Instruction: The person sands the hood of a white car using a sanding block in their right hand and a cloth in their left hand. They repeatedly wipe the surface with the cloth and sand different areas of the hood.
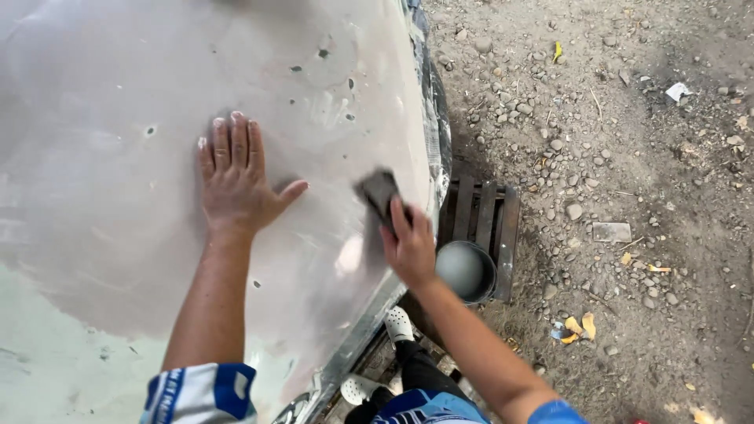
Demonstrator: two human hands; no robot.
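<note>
The left hand (236, 177) lies flat, fingers spread, on the grey primed car panel (118, 94), while the right hand (408, 247) grips a dark sanding block (378, 191) pressed against the panel near its edge. Just beside that edge, a round grey-filled bucket (465, 271) sits on a wooden pallet (491, 216) over gravel ground (628, 157); white clogs (399, 323) stand below.

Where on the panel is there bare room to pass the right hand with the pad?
Free: the wide grey stretch of the panel above and left of the left hand, and the strip between that hand and the sanding pad in the right hand. Crowded: the right edge, close above the bucket on the wooden pallet.
</note>
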